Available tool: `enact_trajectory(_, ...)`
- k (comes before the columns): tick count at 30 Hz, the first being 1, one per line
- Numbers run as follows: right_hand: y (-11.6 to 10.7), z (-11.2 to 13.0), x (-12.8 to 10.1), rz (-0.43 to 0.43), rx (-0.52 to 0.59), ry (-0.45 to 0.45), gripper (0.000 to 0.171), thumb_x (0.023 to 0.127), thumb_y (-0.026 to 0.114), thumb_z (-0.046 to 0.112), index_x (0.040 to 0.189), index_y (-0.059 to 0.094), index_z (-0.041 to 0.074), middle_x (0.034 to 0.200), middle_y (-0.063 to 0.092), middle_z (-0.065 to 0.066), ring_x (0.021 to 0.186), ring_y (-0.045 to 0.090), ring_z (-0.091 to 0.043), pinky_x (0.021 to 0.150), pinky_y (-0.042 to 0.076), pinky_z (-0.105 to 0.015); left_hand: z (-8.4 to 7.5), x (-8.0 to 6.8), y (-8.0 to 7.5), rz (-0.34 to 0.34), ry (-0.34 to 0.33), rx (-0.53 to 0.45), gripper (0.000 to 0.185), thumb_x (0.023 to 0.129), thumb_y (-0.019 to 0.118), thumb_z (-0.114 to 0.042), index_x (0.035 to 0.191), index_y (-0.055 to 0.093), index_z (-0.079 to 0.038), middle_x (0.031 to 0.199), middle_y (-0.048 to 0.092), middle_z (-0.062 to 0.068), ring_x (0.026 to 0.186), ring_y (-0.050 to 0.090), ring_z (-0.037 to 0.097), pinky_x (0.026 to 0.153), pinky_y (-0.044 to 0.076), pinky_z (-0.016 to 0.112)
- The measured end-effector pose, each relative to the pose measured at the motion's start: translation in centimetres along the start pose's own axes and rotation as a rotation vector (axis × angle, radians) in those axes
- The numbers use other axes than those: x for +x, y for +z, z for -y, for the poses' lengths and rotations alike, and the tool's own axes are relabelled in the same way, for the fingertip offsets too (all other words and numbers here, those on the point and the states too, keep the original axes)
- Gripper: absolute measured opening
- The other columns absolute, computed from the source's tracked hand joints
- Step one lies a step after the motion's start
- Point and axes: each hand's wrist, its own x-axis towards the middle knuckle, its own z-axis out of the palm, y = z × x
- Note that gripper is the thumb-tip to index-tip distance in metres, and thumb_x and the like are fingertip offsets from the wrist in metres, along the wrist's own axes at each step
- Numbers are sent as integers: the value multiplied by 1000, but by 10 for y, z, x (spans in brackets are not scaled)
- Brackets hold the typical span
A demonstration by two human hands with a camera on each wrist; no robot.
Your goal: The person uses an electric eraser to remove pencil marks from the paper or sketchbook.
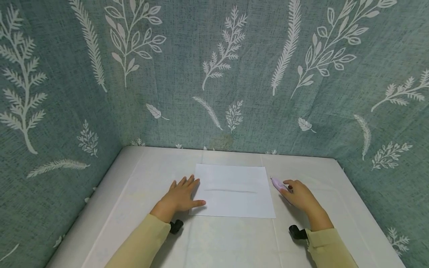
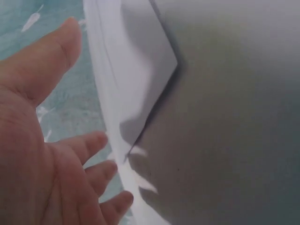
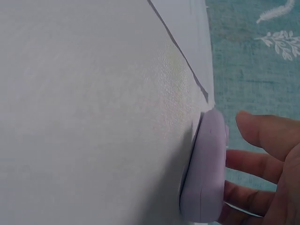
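Paper (image 1: 234, 190) lies flat in the middle of the white table (image 1: 140, 175), its long side running left to right across me, so it sits between my two hands. My left hand (image 1: 182, 195) rests on the table at the sheet's left edge, fingers straight and spread, thumb out along the near corner; it holds nothing, and its fingertips just touch or overlap that edge. From the left wrist view the paper's (image 2: 136, 84) corner shows close beside my open palm (image 2: 42, 154).

My right hand (image 1: 299, 195) is off the sheet's right edge, just beside it. Its fingers curl around a small lilac object (image 1: 278, 184), a rounded plastic body whose long axis points away from me and slightly left, its far tip near the sheet's upper right corner. The right wrist view shows that lilac object (image 3: 206, 168) lying against the table with my fingers (image 3: 262, 133) wrapped behind it.

So the left hand is the one already at the paper; the right, carrying the lilac piece, sits near the opposite edge. A faint horizontal crease or line crosses the sheet's middle.
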Motion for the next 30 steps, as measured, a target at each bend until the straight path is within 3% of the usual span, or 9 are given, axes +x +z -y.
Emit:
enact_trajectory(9,1,1,9,37,29,64,47,99,61,27,129,59,-9,108,64,-24,100,62,-39,88,48,-57,4,10,1,-7,11,8,95,86,68,-62,157,34,-9,164,23,15,149,21,42,116,15,66)
enact_trajectory(18,6,-1,14,26,19,77,43,99,60,26,126,61,-8,109,66,-24,103,62,-40,90,47,-58,6,16,3,-4,27,3,98,79,77,-60,154,39,-9,163,27,11,148,25,39,116,20,63)
enact_trajectory(30,7,0,23,30,-20,85,43,100,60,26,123,62,-10,107,65,-21,100,61,-37,90,48,-56,7,18,3,-6,25,27,97,79,79,-58,154,41,-9,162,32,10,148,26,38,116,25,58)
